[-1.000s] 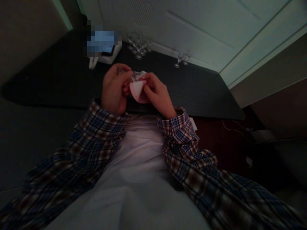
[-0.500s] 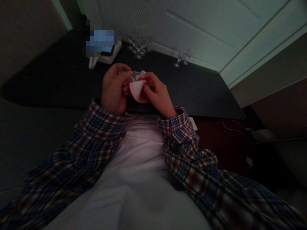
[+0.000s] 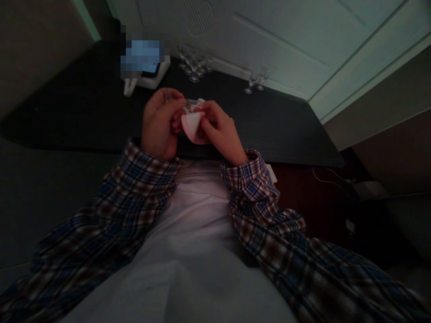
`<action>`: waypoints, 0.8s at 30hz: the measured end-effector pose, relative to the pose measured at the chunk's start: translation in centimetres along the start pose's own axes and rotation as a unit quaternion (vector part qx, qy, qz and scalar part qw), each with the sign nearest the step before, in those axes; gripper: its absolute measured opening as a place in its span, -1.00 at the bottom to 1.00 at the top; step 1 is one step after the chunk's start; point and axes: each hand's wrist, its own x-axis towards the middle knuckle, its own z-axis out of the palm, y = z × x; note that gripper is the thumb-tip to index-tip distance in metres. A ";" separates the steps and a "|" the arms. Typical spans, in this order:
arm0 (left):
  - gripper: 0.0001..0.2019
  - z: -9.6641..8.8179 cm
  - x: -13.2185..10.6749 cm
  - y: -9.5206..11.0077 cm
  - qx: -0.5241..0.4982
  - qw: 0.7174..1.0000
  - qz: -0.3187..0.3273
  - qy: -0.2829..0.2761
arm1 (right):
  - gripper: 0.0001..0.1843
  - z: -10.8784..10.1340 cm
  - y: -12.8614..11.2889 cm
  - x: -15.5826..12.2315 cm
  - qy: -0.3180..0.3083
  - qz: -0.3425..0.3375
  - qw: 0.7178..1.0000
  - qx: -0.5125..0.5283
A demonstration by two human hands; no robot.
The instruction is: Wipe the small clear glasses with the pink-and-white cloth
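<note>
Both my hands meet over the near edge of a dark table (image 3: 276, 130). A small pink-and-white piece (image 3: 191, 125) is pinched between them. My left hand (image 3: 160, 123) curls its fingers round the piece's left side and a small shiny part at its top. My right hand (image 3: 220, 130) grips the right side, thumb pressed on the white face. Plaid sleeves cover both forearms. What the piece is stays unclear in the dim light.
At the table's back stand a cluster of several small clear glass pieces (image 3: 195, 67) and a pair more (image 3: 254, 85). A white device (image 3: 150, 76) sits at the back left, partly blurred out. Pale cabinet doors (image 3: 286, 40) rise behind. Cables (image 3: 333, 179) lie on the floor at right.
</note>
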 end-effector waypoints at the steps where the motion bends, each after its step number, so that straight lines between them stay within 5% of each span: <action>1: -0.88 0.0 0.0 0.0 0.000 1.000 0.002 -0.002 | -0.77 0.0 0.0 0.0 0.000 -0.001 1.000 0.000; 24: -0.85 0.2 -0.1 0.4 0.013 1.000 -0.009 -0.002 | -0.69 0.3 0.7 0.3 0.017 -0.036 0.999 0.004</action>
